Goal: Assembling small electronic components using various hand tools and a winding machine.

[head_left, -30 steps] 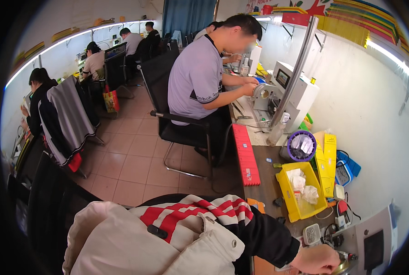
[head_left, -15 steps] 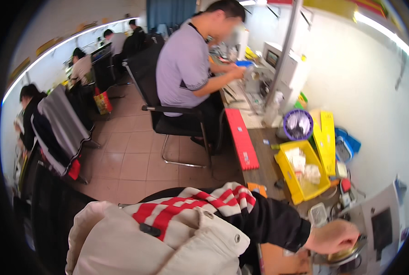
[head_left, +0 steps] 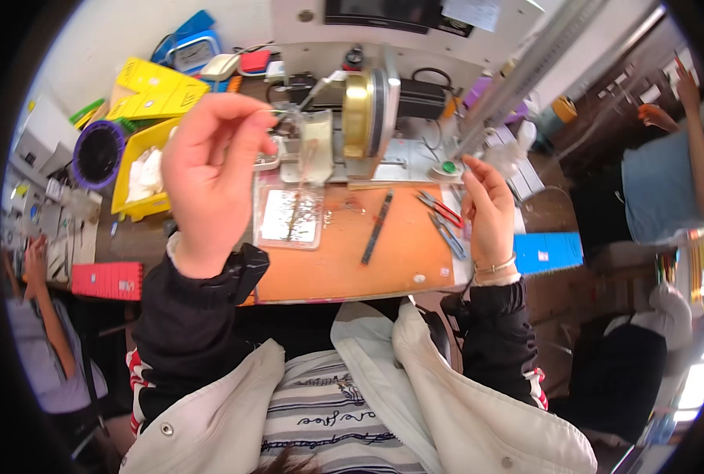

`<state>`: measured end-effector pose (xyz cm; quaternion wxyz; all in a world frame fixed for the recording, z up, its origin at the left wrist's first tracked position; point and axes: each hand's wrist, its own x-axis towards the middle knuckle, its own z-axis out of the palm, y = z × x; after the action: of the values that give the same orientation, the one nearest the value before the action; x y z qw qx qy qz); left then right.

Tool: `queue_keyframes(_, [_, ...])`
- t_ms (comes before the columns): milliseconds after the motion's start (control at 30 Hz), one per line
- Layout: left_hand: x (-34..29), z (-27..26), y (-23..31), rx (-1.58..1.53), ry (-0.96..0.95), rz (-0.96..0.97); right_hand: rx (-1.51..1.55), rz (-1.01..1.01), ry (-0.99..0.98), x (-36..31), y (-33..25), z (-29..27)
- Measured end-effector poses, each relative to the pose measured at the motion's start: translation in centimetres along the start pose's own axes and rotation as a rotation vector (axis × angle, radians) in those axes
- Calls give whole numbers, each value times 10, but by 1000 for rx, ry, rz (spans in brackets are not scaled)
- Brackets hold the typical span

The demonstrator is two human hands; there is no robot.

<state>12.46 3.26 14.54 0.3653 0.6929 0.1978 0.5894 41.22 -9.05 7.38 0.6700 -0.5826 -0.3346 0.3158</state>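
Note:
My left hand [head_left: 214,174] is raised left of a gold wheel [head_left: 357,116] on a bench machine. Its thumb and index finger are pinched, with something thin and pale at the tips, too small to name. Between this hand and the wheel stands a cream-coloured block [head_left: 317,146]. My right hand [head_left: 490,207] hovers at the machine's right end, fingers loosely bent with a gap between thumb and index. Its fingertips are close to a green button [head_left: 449,167]; I cannot tell whether they touch it. A clear box [head_left: 289,217] of small dark pieces lies below the block.
On the orange mat [head_left: 336,268] lie dark tweezers [head_left: 377,227], red-handled pliers [head_left: 440,209] and grey-blue pliers [head_left: 448,237]. A yellow tray [head_left: 135,207] and purple basket [head_left: 99,152] stand left. A metal post [head_left: 518,75] rises right. Co-workers sit on both sides.
The view has swung from the room on my left to the bench before me. My left hand, earlier reaching low at the machine, is now raised and pinched. My right hand has come into view.

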Motion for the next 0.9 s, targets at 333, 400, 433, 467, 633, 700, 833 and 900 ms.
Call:
queue_keyframes(333, [-3,-10,-1,39,93,97,46,-55,273,32,6,-16])
queue_keyframes(400, [-4,-15,2,46,110,109,53,-41,249,45,11,-9])
queue_keyframes(433, [-4,-18,3,60,127,119,52,-41,247,49,11,-4])
queue_keyframes(467, [-5,-20,4,61,129,119,43,25,240,53,10,0])
queue_keyframes(633, [-6,-31,-2,33,145,111,191,164,252,57,6,4])
queue_keyframes(700, [-6,-33,-4,23,149,102,298,222,185,48,5,-1])
queue_keyframes(833, [-8,-36,-12,-2,165,72,489,234,-73,20,3,-18])
queue_keyframes(900, [-12,-39,-18,-10,154,40,488,256,-66,5,-1,-25])
